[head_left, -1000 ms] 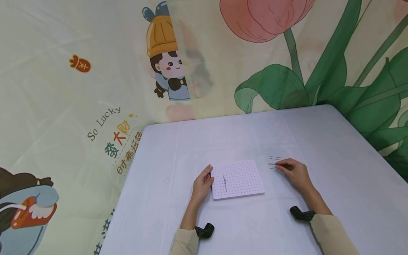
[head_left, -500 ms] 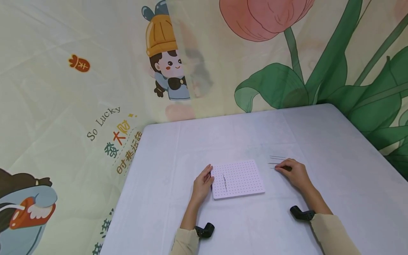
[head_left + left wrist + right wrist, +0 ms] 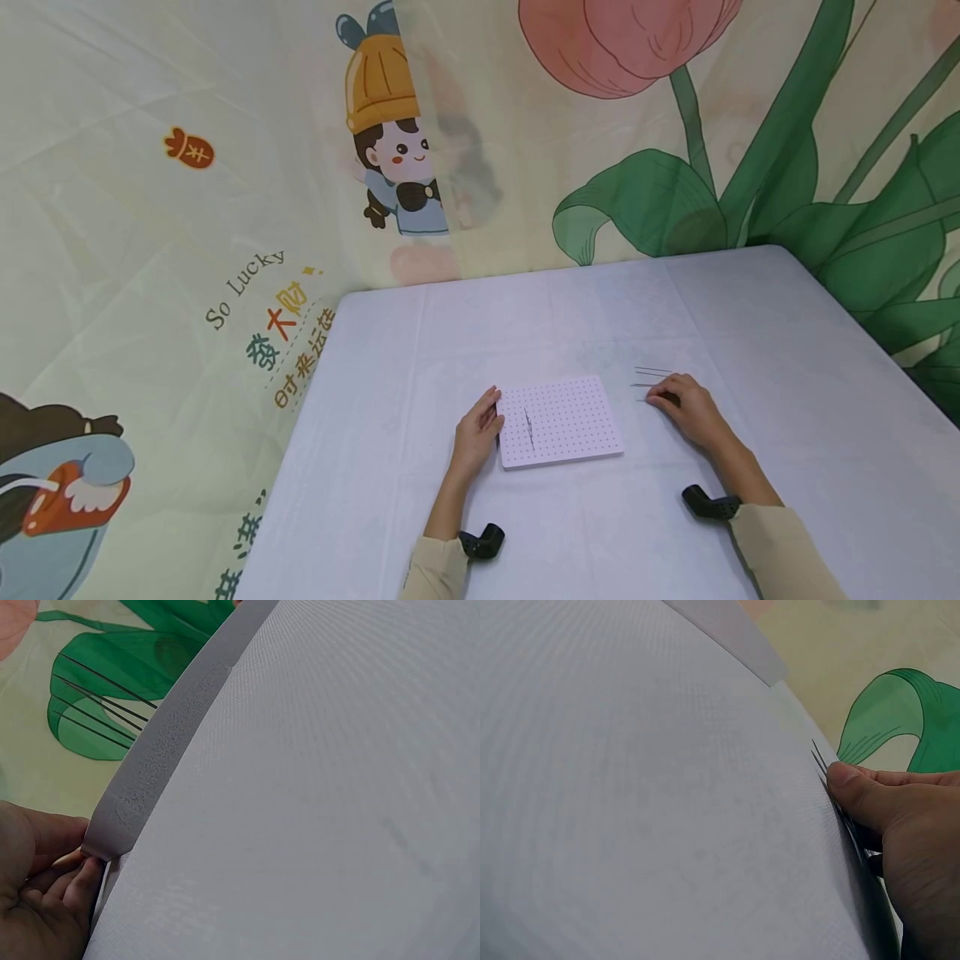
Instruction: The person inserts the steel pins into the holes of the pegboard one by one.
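A flat white pegboard (image 3: 570, 421) with rows of small holes lies on the table. My left hand (image 3: 476, 437) grips its left edge; in the left wrist view the thumb and fingers pinch a corner of the board (image 3: 169, 739). Several thin dark metal rods (image 3: 105, 682) stand up from the board in a line near its left side. To the right of the board, my right hand (image 3: 693, 412) is low over loose thin rods (image 3: 652, 369) lying on the cloth. Thumb and forefinger pinch the end of one rod, mostly hidden by the hand (image 3: 922, 832).
A white cloth covers the table (image 3: 390, 358). Behind it hangs a printed backdrop (image 3: 495, 50) with a flower, leaves and a cartoon figure. Each wrist carries a black camera, one on the left (image 3: 482, 542) and one on the right (image 3: 710, 503).
My right fingers have shifted slightly at the nearest loose rod, and its exposed tip looks fainter and a little lower. The left hand and the board have stayed put.
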Tool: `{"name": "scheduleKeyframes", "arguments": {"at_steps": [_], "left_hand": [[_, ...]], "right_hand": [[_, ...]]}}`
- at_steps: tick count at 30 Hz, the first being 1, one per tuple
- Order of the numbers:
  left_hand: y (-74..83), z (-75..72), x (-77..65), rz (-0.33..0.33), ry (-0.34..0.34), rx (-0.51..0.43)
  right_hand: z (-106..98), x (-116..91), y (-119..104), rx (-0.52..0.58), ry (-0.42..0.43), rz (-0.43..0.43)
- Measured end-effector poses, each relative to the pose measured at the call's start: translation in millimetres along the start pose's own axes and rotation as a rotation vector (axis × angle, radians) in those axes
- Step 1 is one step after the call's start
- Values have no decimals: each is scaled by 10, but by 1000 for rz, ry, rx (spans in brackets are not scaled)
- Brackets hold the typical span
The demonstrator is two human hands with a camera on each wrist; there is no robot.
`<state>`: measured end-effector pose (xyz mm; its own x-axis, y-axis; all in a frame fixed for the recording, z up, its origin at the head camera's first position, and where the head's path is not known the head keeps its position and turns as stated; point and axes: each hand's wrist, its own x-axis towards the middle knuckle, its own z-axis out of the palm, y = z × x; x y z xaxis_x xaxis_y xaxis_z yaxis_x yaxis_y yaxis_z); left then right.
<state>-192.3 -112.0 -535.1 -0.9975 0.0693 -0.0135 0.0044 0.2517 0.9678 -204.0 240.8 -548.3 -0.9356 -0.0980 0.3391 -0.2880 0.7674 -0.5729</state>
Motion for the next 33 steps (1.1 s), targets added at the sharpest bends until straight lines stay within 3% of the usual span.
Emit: {"name": "scheduleKeyframes", "arguments": {"at_steps": [8, 13, 16, 22, 29, 33], "left_hand": [[-61, 9, 15, 17, 13, 12], [-60, 3, 16, 26, 6, 8], [15, -4, -10, 20, -1, -6], [235, -18, -107, 20, -9, 5], [288, -17, -126, 15, -5, 26], [212, -15, -87, 20, -7, 12]], "right_hand": [[3, -11, -19, 6, 33, -38], [2, 2, -28, 51, 99, -108], [14, 15, -50, 88, 134, -130], [42, 24, -135, 165, 135, -53], [100, 69, -323, 405, 130, -2], [171, 125, -510, 559, 110, 14]]}}
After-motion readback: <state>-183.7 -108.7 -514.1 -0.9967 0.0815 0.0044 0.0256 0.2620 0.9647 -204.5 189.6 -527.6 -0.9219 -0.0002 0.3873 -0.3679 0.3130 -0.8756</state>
